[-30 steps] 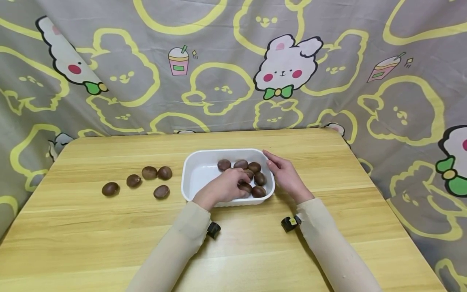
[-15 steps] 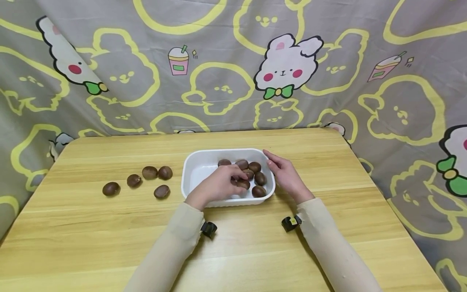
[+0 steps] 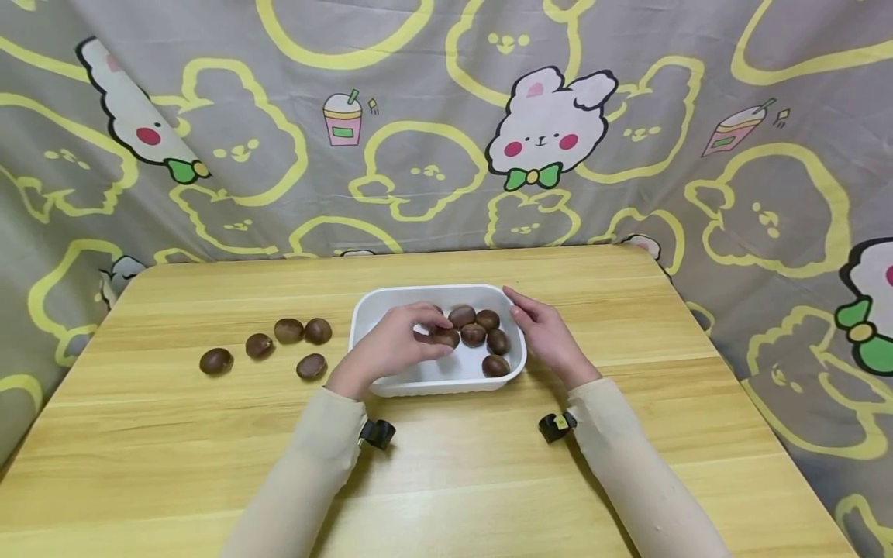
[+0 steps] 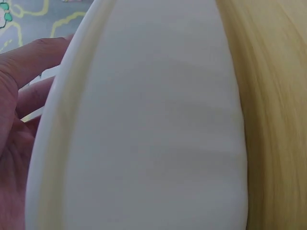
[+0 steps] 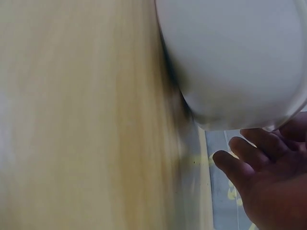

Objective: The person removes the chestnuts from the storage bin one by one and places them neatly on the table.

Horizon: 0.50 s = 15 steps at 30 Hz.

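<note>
The left hand (image 3: 398, 341) reaches over the near side of the white tray (image 3: 446, 385), fingers bent and thumb below them, pinching a brown nut (image 3: 446, 339) near the tray's middle; whether that nut touches the floor of the tray cannot be told. Six more nuts (image 3: 473, 335) show in the tray's right half, one partly hidden behind the left hand, one apart at the near right corner. The right hand (image 3: 546, 335) is loosely open against the tray's right end, thumb and fingers at the rim, with no nut in its hold. The tray sits flat on the wooden bench (image 3: 209, 465), and five loose nuts (image 3: 260, 346) lie on the bench to its left, two of them side by side. A grey curtain (image 3: 418, 93) printed with yellow outlines and rabbits hangs behind
</note>
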{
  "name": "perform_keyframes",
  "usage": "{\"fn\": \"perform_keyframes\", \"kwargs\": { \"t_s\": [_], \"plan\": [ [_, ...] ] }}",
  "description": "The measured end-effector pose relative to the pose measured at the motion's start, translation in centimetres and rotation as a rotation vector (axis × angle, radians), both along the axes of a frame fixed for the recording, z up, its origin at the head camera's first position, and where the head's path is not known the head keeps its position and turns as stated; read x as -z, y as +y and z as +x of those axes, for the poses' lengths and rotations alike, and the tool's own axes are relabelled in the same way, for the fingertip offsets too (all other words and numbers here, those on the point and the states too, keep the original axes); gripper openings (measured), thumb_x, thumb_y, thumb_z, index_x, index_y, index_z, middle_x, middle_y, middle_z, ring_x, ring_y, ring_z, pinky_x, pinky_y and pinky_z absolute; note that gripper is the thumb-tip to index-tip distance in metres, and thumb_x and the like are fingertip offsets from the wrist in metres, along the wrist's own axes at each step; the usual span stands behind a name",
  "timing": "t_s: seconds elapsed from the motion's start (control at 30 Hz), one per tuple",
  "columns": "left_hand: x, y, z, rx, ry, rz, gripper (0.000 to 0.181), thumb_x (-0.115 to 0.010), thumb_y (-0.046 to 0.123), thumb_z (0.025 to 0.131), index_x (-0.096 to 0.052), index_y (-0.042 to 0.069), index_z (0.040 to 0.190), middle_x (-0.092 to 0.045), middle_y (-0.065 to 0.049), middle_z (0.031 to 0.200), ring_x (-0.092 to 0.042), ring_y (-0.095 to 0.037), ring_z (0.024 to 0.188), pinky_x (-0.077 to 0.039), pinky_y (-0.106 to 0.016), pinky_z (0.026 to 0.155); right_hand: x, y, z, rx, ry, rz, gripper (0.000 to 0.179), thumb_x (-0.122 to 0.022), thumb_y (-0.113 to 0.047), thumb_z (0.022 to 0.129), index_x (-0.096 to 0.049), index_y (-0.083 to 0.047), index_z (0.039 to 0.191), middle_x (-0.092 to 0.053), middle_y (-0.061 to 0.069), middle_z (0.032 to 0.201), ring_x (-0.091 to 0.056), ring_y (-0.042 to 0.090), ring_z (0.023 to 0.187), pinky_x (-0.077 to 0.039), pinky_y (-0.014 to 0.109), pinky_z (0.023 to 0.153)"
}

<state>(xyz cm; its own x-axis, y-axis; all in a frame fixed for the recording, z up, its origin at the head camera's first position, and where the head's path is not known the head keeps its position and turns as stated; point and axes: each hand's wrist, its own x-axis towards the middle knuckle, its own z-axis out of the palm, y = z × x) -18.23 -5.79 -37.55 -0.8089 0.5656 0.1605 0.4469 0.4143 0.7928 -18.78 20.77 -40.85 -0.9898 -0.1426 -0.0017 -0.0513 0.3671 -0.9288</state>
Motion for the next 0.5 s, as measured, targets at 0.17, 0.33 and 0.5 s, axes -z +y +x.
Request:
{"fn": "perform_keyframes", "kwargs": {
  "t_s": [0.17,0.33,0.5],
  "plan": [
    [-0.2,-1.0,0.1,-0.039,0.019,0.028,0.026,-0.08,0.01,0.084,-0.072,0.003,0.107,-0.063,-0.001,0.106,-0.06,-0.017,0.1,-0.053,-0.025,0.084,0.1,0.1,0.0,0.001,-0.008,0.001,0.042,-0.045,-0.017,0.106,-0.045,-0.01,0.147,-0.039,0.007,0.151,-0.032,0.022,0.14,-0.026,0.037,0.113],
    [-0.5,-2.1,0.4,-0.084,0.02,0.088,0.029,-0.079,0.01,0.085,-0.071,0.002,0.112,-0.064,-0.003,0.111,-0.06,-0.019,0.104,-0.053,-0.026,0.084,0.1,0.1,0.1,-0.003,0.001,-0.005,0.042,-0.045,-0.016,0.106,-0.045,-0.009,0.147,-0.04,0.008,0.151,-0.033,0.022,0.139,-0.027,0.037,0.113],
    [-0.6,-3.3,0.7,-0.126,0.007,0.108,0.028,-0.079,0.01,0.085,-0.071,0.001,0.111,-0.063,-0.004,0.112,-0.059,-0.021,0.105,-0.053,-0.026,0.086,0.0,0.0,0.0,-0.005,0.005,0.002,0.042,-0.045,-0.017,0.106,-0.045,-0.01,0.147,-0.039,0.007,0.151,-0.033,0.022,0.139,-0.027,0.037,0.113]
  ]
}}
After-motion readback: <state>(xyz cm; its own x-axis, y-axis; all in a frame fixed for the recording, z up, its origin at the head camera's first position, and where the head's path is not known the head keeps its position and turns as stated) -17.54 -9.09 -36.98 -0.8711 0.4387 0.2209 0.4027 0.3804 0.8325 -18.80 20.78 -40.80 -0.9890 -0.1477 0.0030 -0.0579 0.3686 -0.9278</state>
